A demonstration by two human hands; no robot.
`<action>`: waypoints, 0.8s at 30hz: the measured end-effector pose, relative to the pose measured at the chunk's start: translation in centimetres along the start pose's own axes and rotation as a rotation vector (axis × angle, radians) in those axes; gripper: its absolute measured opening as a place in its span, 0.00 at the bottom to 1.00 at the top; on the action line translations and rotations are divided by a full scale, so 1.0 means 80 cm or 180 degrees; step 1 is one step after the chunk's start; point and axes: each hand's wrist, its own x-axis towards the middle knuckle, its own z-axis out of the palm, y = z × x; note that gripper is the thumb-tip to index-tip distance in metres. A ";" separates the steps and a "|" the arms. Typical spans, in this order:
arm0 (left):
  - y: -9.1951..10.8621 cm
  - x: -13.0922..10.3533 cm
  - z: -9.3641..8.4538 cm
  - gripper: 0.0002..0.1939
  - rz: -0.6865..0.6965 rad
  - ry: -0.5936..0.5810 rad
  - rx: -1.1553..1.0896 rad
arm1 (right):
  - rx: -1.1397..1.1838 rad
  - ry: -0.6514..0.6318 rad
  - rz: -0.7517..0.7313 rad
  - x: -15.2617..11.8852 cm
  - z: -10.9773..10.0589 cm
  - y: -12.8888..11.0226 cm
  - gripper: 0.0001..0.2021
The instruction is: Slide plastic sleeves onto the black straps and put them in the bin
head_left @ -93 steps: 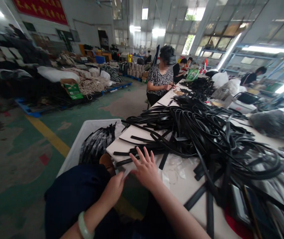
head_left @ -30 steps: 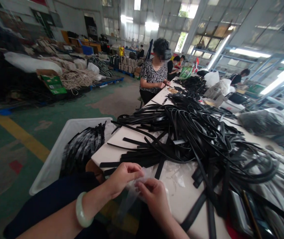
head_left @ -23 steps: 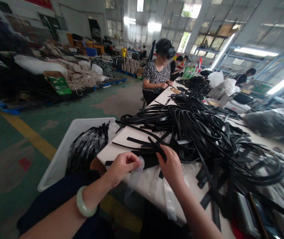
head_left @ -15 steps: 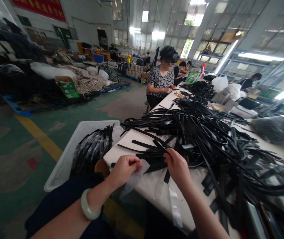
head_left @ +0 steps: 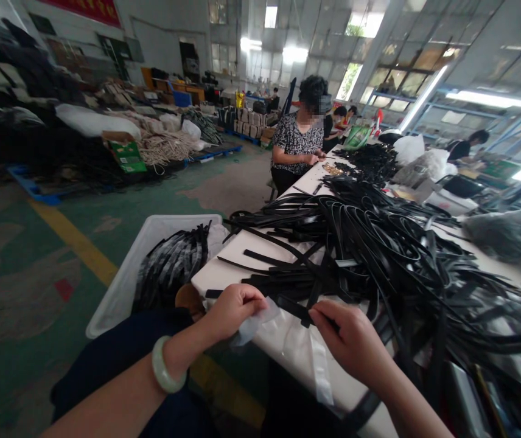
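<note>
My left hand (head_left: 237, 309), with a pale bangle on its wrist, pinches a thin clear plastic bag (head_left: 255, 323) over the near edge of the white table (head_left: 217, 274). To its right, my right hand (head_left: 345, 331) is closed on a black strap (head_left: 294, 308), whose end points left towards the bag. The bag and the strap end are close together; whether they touch is hard to tell. Behind my hands several short black straps (head_left: 274, 286) lie side by side. A large heap of long black straps (head_left: 379, 243) covers the table beyond and to the right.
Left of the table stands a white bin (head_left: 118, 277) with bagged black straps (head_left: 171, 261). A person (head_left: 297, 137) in a patterned top sits at the table's far left side. Another clear bag (head_left: 319, 365) hangs over the near edge. A grey plastic bundle (head_left: 514, 237) lies at right.
My right hand has moved down and slightly right, and the strap in it now lies lower, its end nearer the bag. The left hand still pinches the bag.
</note>
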 end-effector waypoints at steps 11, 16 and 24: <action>-0.003 0.001 0.005 0.09 -0.0346 -0.0024 -0.0344 | 0.0047 -0.0093 0.0046 -0.005 0.009 0.008 0.16; -0.009 0.002 0.004 0.08 -0.0324 -0.0057 -0.0275 | -0.0026 -0.0177 0.0032 -0.003 0.006 0.007 0.16; -0.007 -0.001 0.004 0.06 0.0016 -0.0184 -0.0026 | -0.0226 -0.0282 -0.0078 0.000 0.002 0.007 0.15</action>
